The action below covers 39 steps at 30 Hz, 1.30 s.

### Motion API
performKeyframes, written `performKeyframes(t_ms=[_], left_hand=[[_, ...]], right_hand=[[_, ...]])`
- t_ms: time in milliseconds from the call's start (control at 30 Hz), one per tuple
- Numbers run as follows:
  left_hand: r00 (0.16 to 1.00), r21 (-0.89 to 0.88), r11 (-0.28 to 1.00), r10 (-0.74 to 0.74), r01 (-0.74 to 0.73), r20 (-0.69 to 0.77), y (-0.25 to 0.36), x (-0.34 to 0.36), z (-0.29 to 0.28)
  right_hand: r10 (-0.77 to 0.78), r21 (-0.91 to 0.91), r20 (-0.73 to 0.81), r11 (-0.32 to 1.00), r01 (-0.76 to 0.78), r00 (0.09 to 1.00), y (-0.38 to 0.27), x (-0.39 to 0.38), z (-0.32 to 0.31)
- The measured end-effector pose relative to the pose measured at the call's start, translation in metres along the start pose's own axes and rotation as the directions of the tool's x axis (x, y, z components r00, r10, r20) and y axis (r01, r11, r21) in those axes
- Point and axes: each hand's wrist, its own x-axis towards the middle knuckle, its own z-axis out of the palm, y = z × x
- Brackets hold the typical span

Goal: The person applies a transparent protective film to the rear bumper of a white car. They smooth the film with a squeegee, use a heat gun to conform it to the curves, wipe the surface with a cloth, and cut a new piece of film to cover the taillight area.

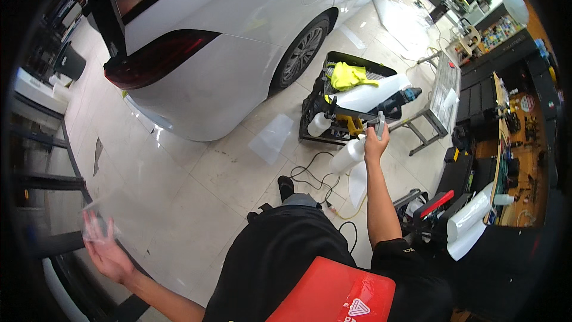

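Observation:
My right hand (pixel 375 143) is closed round the neck and grey trigger head of a spray bottle. The white body of that spray bottle (pixel 348 156) tilts down to the left, in front of a black mesh tool cart (pixel 311 100). Far to the left, my left hand (pixel 108 255) is raised with its fingers stretched out and apart. A thin clear film (pixel 110 226) lies against those fingers; its edges are hard to make out. Ahead stands a white car (pixel 238 77), showing its red tail light (pixel 161 56) and a rear wheel (pixel 301 53).
The cart carries a yellow-green cloth (pixel 351 76), white sheeting (pixel 372 95) and another spray bottle (pixel 319 124). A metal step bench (pixel 441 104) stands right of it. A black cable (pixel 310 170) runs over the tiles near my foot (pixel 286 188). A translucent sheet (pixel 271 138) lies by the car.

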Motion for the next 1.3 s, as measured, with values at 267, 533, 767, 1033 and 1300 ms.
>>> performKeyframes(t_ms=[267, 533, 767, 1033, 1300], left_hand=[[0.996, 0.118, 0.992, 0.021, -0.03, 0.083, -0.034, 0.007, 0.066], [0.995, 0.141, 0.985, 0.097, -0.096, 0.003, -0.039, 0.002, 0.147], [0.985, 0.13, 0.985, 0.13, -0.115, -0.113, -0.05, -0.008, 0.179], [0.966, 0.106, 0.982, 0.175, -0.157, -0.192, -0.051, 0.012, 0.2], [0.918, 0.209, 0.978, 0.081, 0.002, -0.389, -0.027, 0.074, 0.09]], right_hand=[[-0.02, -0.359, -0.06, 0.934, -0.003, 0.998, 0.181, 0.101, 0.04], [0.003, -0.735, -0.078, 0.675, -0.06, 0.997, 0.16, 0.065, 0.055], [-0.102, 0.009, 0.641, 0.992, 0.125, 0.761, -0.046, -0.108, 0.177], [-0.414, 0.281, 0.871, 0.86, 0.425, 0.264, -0.127, -0.297, 0.308], [-0.568, 0.415, 0.723, 0.812, 0.411, 0.393, -0.135, -0.303, 0.329]])
